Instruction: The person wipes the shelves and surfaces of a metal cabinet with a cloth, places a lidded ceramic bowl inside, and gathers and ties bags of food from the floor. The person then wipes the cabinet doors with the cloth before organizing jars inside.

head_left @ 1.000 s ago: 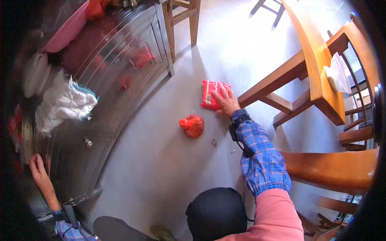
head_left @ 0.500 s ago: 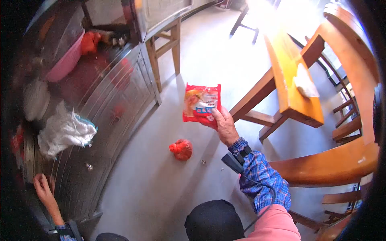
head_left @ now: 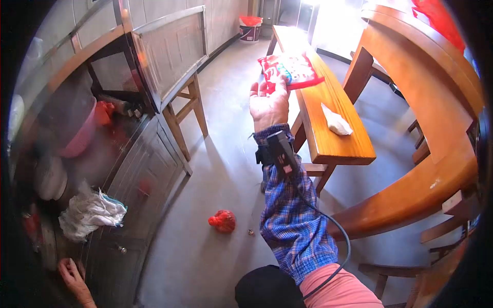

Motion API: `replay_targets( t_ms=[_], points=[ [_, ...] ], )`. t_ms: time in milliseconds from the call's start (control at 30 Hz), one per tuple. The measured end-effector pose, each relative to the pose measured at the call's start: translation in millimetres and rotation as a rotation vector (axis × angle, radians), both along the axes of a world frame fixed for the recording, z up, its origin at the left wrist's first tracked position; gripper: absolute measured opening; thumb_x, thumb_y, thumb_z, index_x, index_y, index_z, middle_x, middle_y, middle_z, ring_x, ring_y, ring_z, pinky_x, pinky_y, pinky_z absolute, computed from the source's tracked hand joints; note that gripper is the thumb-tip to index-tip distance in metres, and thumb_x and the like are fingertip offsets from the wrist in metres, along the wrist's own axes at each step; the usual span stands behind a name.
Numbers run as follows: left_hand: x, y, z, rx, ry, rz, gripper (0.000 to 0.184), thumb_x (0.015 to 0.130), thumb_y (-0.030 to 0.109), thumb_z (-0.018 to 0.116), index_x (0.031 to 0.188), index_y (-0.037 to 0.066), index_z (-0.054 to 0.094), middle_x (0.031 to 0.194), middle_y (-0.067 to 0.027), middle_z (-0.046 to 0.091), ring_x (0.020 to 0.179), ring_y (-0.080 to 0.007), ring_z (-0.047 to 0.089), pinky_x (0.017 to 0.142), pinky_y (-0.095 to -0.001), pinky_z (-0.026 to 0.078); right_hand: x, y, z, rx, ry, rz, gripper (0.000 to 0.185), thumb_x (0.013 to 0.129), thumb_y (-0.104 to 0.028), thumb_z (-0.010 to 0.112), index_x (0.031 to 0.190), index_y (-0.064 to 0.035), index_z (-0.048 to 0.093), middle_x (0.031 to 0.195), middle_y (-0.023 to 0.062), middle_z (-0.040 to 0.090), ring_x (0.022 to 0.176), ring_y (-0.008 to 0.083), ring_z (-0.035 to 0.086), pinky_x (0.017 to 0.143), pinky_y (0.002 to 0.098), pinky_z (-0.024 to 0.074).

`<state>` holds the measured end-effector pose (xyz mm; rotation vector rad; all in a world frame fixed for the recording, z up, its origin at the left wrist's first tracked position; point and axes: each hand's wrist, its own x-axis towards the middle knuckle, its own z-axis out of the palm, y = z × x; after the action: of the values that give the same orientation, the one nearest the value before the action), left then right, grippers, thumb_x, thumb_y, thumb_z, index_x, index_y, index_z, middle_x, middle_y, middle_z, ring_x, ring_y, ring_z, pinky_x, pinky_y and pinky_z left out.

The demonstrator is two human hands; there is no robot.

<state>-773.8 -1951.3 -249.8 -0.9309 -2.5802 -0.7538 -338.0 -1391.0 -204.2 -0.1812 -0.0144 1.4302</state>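
My right hand [head_left: 270,105] is stretched forward, palm turned up, with its thumb against a red and white plastic food packet [head_left: 295,69]. Tilted, the packet is over the far part of a wooden bench [head_left: 334,146]; whether it touches the wood I cannot tell. Some of the gripping fingers are hidden behind the packet. At the lower left, my left hand [head_left: 74,280] is by the edge of a dark cabinet [head_left: 146,205], fingers apart and nothing seen in them. Near it, a crumpled white cloth [head_left: 92,213] lies on the cabinet.
A tied red plastic bag [head_left: 223,221] and a small bit of litter [head_left: 251,232] lie on the floor. On the bench is a crumpled white piece [head_left: 336,122]. A pink basin [head_left: 82,133] stands inside the cabinet, a bucket [head_left: 250,30] by the far wall, a round wooden table [head_left: 405,190] at right.
My right hand has moved forward with the packet, from above the floor to over the bench, and turned palm up. The view has tilted up; my left hand stays by the cabinet.
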Motion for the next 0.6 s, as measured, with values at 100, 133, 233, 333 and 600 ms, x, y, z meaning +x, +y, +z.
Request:
replay_targets(
  t_ms=[100, 133, 233, 333, 600],
  points=[
    [11.3, 6.8, 9.4, -0.062, 0.017, -0.030, 0.037, 0.101, 0.031, 0.049, 0.114, -0.004, 0.055, 0.108, -0.0182, 0.059, 0.100, -0.0322, 0.057, 0.090, -0.0399, 0.043, 3.5, 32.5, -2.2, 0.038, 0.154, -0.103, 0.047, 0.090, -0.031, 0.070, 0.129, -0.0257, 0.046, 0.116, -0.0002, 0.054, 0.102, 0.0151, 0.050, 0.087, 0.0372, 0.0463],
    [6.7, 4.7, 6.4, -0.062, 0.027, -0.035, 0.037, 0.101, 0.031, 0.049, 0.114, -0.004, 0.055, 0.108, -0.0187, 0.059, 0.101, -0.0324, 0.057, 0.090, -0.0399, 0.043, 7.8, 39.5, -4.1, 0.055, 0.205, -0.137, 0.042, 0.090, -0.025, 0.070, 0.126, -0.0186, 0.051, 0.110, 0.0021, 0.059, 0.094, 0.0143, 0.054, 0.083, 0.0322, 0.0489],
    [2.1, 0.6, 3.7, -0.061, 0.044, -0.036, 0.037, 0.101, 0.031, 0.050, 0.113, -0.004, 0.055, 0.108, -0.0198, 0.058, 0.101, -0.0330, 0.057, 0.090, -0.0401, 0.043, 23.4, 58.0, -26.7, 0.151, 0.273, -0.208, 0.024, 0.092, -0.014, 0.065, 0.112, -0.0023, 0.057, 0.098, 0.0084, 0.066, 0.084, 0.0178, 0.064, 0.075, 0.0308, 0.0565],
    [14.8, 10.5, 4.1, -0.006, 0.036, -0.011, 0.034, 0.101, 0.029, 0.050, 0.111, -0.003, 0.055, 0.105, -0.0178, 0.056, 0.099, -0.0308, 0.055, 0.088, -0.0398, 0.043, 42.8, 60.9, -41.0, 0.211, 0.226, -0.222, 0.025, 0.092, -0.010, 0.063, 0.113, 0.0009, 0.056, 0.102, 0.0113, 0.065, 0.089, 0.0203, 0.064, 0.079, 0.0308, 0.0576],
    [3.3, -1.9, 3.3, -0.056, 0.097, -0.084, 0.036, 0.101, 0.031, 0.050, 0.115, -0.002, 0.057, 0.111, -0.0149, 0.057, 0.103, -0.0275, 0.056, 0.091, -0.0381, 0.043, 54.2, 71.3, -51.1, 0.279, 0.140, 0.164, 0.029, 0.095, -0.015, 0.057, 0.120, 0.0006, 0.054, 0.109, 0.0132, 0.064, 0.101, 0.0243, 0.062, 0.097, 0.0341, 0.0501]
  ],
)
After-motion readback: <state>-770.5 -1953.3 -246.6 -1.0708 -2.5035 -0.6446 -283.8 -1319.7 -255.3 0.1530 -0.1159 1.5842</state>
